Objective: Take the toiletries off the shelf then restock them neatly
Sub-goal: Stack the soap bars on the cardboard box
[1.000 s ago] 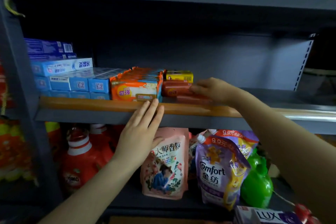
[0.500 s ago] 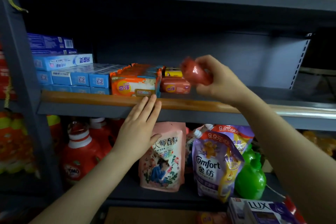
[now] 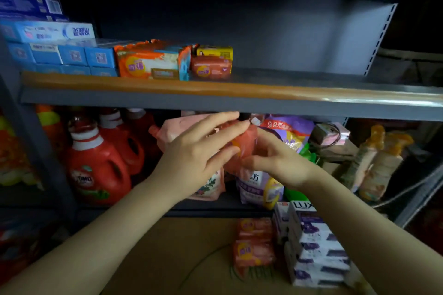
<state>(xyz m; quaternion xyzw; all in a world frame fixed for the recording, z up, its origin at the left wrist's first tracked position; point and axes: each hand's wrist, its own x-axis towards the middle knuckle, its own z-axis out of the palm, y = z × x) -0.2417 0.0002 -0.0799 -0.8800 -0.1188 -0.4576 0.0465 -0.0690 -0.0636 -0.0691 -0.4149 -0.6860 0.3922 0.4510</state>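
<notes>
Half a second before, the right hand (image 3: pixel 275 163) had held the glossy red wrapped soap bar (image 3: pixel 242 148) above the grey metal shelf (image 3: pixel 239 100); now it had dropped below the shelf's edge, both grips grasping it. The left hand (image 3: pixel 199 153) had left the shelf lip, fingers curved over the soft, crinkled wrapper.
</notes>
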